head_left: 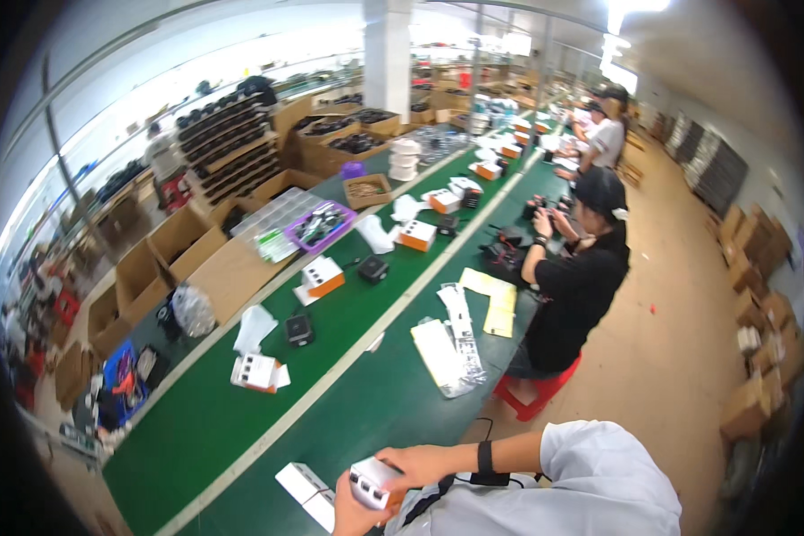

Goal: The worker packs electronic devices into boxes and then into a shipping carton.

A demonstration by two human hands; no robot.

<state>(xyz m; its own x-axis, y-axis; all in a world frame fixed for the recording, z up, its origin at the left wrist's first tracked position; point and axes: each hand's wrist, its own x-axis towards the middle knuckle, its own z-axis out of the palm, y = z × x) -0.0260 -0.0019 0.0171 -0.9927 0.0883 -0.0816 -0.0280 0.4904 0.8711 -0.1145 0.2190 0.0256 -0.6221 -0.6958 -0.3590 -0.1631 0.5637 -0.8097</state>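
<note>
My two hands meet at the lower edge of the view over the green belt (268, 402). Between them is a small white box (372, 480) with dark openings on its near face. My right hand (422, 464), a black band on its wrist, lies over the box's top and far side. My left hand (350, 515) grips it from below. A second white box (302, 487) lies on the belt just left of my hands.
Orange-and-white boxes (322, 277), small black devices (298, 330) and clear plastic bags (451, 344) are scattered along the belt. A person in black (576, 286) sits on a red stool (536, 393) to the right. Open cardboard cartons (138, 277) and a purple tray (320, 225) stand to the left.
</note>
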